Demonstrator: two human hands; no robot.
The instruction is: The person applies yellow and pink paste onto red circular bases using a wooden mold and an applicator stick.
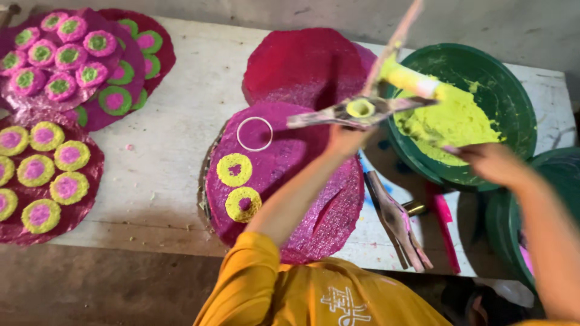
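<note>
My left hand is raised over the table and grips a wooden hinged mould tool whose round hole is filled with yellow paste. One arm of the tool points up and away. Below it lies a magenta round sheet carrying a white ring and two yellow rings with magenta centres. My right hand hovers, blurred, at the near rim of a green bowl of yellow paste. A paste-covered stick crosses the bowl's left edge; which hand holds it is unclear.
A second wooden mould tool and a pink stick lie on the white table. Another magenta sheet lies behind. At the left, sheets hold several finished pink-green and yellow-pink discs. Another green bowl stands at right.
</note>
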